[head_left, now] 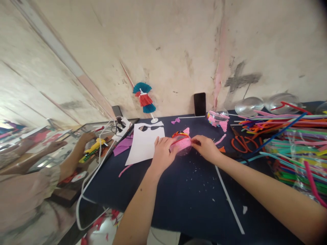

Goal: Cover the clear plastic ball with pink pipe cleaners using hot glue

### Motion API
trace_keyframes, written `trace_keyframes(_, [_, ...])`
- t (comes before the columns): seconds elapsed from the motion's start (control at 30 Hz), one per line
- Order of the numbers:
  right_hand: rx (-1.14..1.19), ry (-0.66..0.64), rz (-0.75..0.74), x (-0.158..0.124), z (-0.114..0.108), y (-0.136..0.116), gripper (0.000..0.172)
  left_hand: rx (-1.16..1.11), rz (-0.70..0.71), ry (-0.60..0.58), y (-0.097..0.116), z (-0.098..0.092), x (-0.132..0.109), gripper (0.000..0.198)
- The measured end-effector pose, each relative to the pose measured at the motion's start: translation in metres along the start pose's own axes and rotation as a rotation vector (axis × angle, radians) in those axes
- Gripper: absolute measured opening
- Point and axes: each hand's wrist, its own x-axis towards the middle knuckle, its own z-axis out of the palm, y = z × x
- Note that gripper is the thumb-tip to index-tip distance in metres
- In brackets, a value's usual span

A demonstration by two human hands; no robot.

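A pink craft ball [182, 143] wrapped with red and orange pipe cleaners sits on the dark blue table cover [194, 190]. My left hand [161, 153] cups its left side, fingers curled round it. My right hand [206, 147] pinches its right side, fingers closed against it. A white sheet of paper [144, 143] with cut-outs lies just left of my left hand.
Several coloured pipe cleaners [288, 136] are piled at right, with clear plastic domes [249, 105] behind. A phone [199, 104] leans on the wall beside a red and teal paper figure [145, 98]. Another person's hand [87, 137] is near a yellow glue gun [94, 147] at left. A white stick [229, 200] lies in front.
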Motion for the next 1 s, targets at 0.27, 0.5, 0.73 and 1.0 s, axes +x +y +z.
trace_keyframes(0.27, [-0.024, 0.019, -0.058, -0.001, 0.002, 0.0, 0.009, -0.025, -0.03, 0.068, 0.003, 0.0, 0.0, 0.016])
trace_keyframes(0.5, [-0.016, 0.019, -0.13, -0.007, 0.004, -0.008, 0.01, 0.052, -0.073, 0.171, 0.004, 0.015, -0.002, 0.04])
trace_keyframes(0.73, [-0.017, 0.014, -0.134, -0.01, 0.006, -0.01, 0.009, 0.108, -0.066, 0.157, 0.003, 0.018, -0.001, 0.041])
trace_keyframes(1.0, [-0.111, -0.029, -0.125, -0.005, 0.003, 0.002, 0.005, 0.026, -0.081, 0.126, -0.002, 0.012, 0.0, 0.04])
